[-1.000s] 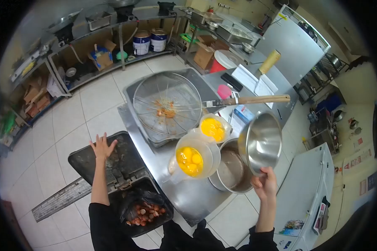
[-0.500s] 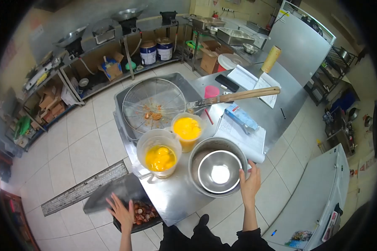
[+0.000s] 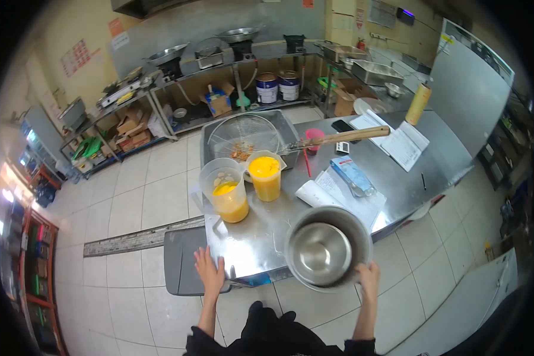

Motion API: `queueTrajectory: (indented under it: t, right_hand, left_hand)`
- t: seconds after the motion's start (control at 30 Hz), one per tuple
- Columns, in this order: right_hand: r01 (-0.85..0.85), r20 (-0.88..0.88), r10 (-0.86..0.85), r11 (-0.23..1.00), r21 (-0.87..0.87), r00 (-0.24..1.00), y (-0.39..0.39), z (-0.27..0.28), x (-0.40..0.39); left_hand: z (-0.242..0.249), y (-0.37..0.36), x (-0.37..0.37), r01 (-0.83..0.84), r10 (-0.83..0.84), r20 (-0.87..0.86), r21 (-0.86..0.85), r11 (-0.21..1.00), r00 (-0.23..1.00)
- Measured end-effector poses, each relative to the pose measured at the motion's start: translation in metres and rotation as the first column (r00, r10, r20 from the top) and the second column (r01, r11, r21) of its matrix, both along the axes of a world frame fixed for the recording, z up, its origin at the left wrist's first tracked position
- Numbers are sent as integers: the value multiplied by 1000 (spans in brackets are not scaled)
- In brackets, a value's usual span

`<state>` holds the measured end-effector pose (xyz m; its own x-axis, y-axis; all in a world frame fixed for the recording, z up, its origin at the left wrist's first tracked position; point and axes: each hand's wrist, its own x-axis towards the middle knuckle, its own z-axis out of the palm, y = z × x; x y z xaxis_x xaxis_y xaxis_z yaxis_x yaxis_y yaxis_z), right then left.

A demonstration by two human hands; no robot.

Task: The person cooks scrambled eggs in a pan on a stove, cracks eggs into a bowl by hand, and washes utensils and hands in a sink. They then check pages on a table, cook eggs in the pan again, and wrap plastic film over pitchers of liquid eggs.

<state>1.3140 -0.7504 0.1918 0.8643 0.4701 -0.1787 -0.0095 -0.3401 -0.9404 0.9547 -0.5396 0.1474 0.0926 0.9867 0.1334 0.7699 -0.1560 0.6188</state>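
Pot [image 3: 356, 232], with a steel bowl [image 3: 321, 254] inside it, is at the right grip [image 3: 368, 279], whose fingers close on its rim; whether it rests on the table [image 3: 261, 237] or is held past the edge, I cannot tell. Left grip [image 3: 209, 270] is open, fingers spread, over a grey lid [image 3: 184, 261] beside the table corner; contact is unclear. Handling the pot looks like the step in hand; the next move calls, I judge, for a firm, level rim hold so the bowl does not slide. Beyond the left grip stand two jugs [image 3: 234, 209] of yellow egg. Past the right grip and pot lie papers [image 3: 368, 209] and a blue box [image 3: 351, 173]. Farther from both grips, a strainer [image 3: 243, 133] lies over a grey tub [image 3: 286, 126], its wooden handle [image 3: 351, 137] reaching towards a notebook [image 3: 406, 145]. Farthest are woks [image 3: 239, 35].
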Motion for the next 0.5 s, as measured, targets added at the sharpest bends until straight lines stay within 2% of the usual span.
queueTrajectory:
  t: [0.03, 0.07, 0.1, 0.17, 0.23, 0.27, 0.33, 0.37, 0.4, 0.43, 0.5]
  right_hand:
    - [31, -52, -33, 999, -37, 998, -24, 12, 6]
    - [163, 115, -162, 987, 4, 980, -55, -22, 24]
    - [101, -17, -100, 994, 51, 995, -77, 17, 20]
    - [314, -6, -314, 949, 32, 949, -130, 20, 27]
    - [416, -44, -416, 884, 214, 908, -176, 30, 25]
    - [433, -50, -433, 879, 200, 900, -198, 30, 26]
    - [487, 115, -518, 845, 221, 847, -238, 31, 24]
    - [500, 118, -530, 839, 213, 839, -252, 45, 17]
    - [576, 186, -556, 814, -74, 810, -265, 63, 7]
    - [616, 257, -560, 706, -350, 788, -274, 70, 1]
    - [648, 235, -604, 701, -298, 762, -304, 51, -1]
  left_hand:
    - [-12, 13, 9, -31, 33, -67, 28, 999, 997]
    - [-23, 23, 16, -56, 63, -133, 55, 997, 989]
    - [-33, 28, 23, -63, 70, -130, 61, 996, 989]
    - [-47, 40, 42, -109, 152, -274, 164, 980, 950]
    - [-58, 43, 65, -116, 162, -300, 166, 979, 940]
    - [-60, 42, 75, -137, 186, -314, 171, 976, 931]
    - [-62, 42, 92, -117, 180, -358, 191, 975, 916]
    - [-65, 42, 101, -116, 195, -384, 220, 969, 902]
    - [-68, 44, 109, -147, 220, -394, 207, 967, 892]
    - [-69, 43, 118, -135, 207, -394, 202, 970, 896]
    - [-67, 40, 140, -50, 103, -335, 163, 985, 936]
